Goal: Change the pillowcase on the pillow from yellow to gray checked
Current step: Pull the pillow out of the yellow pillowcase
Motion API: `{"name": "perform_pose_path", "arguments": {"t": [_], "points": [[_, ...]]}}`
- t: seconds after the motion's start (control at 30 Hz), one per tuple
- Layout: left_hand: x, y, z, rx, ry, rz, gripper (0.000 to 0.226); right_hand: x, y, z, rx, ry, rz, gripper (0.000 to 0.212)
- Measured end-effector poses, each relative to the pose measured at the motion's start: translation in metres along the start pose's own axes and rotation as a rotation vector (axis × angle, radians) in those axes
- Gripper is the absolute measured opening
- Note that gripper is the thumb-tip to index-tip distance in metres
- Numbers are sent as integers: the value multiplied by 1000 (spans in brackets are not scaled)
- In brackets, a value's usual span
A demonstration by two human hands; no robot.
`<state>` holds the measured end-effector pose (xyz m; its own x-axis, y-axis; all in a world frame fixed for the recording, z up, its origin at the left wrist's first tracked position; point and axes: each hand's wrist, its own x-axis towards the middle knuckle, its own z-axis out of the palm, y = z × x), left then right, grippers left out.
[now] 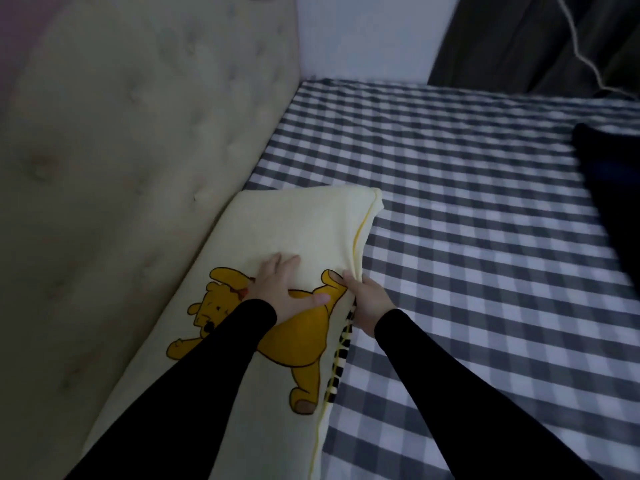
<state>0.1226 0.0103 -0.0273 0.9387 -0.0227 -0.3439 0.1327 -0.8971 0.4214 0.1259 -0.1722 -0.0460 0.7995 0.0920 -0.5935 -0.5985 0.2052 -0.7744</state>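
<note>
A pillow in a pale yellow pillowcase (pixel 298 226) with an orange cartoon bear print lies along the headboard at the left side of the bed. My left hand (pixel 280 289) presses flat on top of the pillow, fingers spread. My right hand (pixel 363 299) grips the right edge of the yellow pillowcase beside its yellow piping, with the thumb on top and the fingers tucked under the fabric. A striped black-and-white part shows at that edge just below my right hand. No separate gray checked pillowcase is visible.
The bed carries a gray-and-white checked sheet (pixel 467 237). A tufted beige headboard (pixel 121 150) rises on the left. A dark fabric item (pixel 609 188) lies at the right edge. A dark curtain (pixel 519 39) and a white cord (pixel 585 57) hang at the back right.
</note>
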Motion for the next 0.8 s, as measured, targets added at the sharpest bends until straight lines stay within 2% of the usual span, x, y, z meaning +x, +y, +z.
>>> {"name": "perform_pose_path", "arguments": {"t": [0.13,0.2,0.27,0.33,0.4,0.43,0.5,0.57,0.6,0.63,0.7,0.73,0.8], "points": [[-44,30,-31,-58,41,133,117,-46,-39,22,56,-92,-9,33],[-69,41,-43,-77,62,170,118,-67,-56,31,48,-141,-78,36],[-94,46,-59,-182,98,171,109,-89,-67,44,-40,-139,-180,44],[-118,45,-81,-285,117,161,82,-115,-72,59,-85,-133,-267,50],[-135,37,-102,-342,128,184,32,-139,-73,71,-95,-158,-367,40],[-142,34,-113,-340,124,186,16,-149,-73,75,-130,-159,-424,38],[-152,27,-130,-332,91,153,22,-164,-75,73,-322,-99,-567,38],[-159,21,-137,-306,63,114,35,-174,-79,60,-548,57,-763,34],[-162,19,-139,-305,56,109,39,-176,-81,49,-712,158,-865,39],[-163,17,-139,-303,63,96,40,-178,-84,38,-964,217,-912,53],[-166,17,-140,-298,78,59,37,-174,-83,15,-1441,191,-782,72],[-168,19,-141,-296,85,47,37,-172,-82,8,-1529,163,-711,68],[-167,23,-141,-288,82,48,42,-168,-82,1,-1401,190,-705,41]]}}
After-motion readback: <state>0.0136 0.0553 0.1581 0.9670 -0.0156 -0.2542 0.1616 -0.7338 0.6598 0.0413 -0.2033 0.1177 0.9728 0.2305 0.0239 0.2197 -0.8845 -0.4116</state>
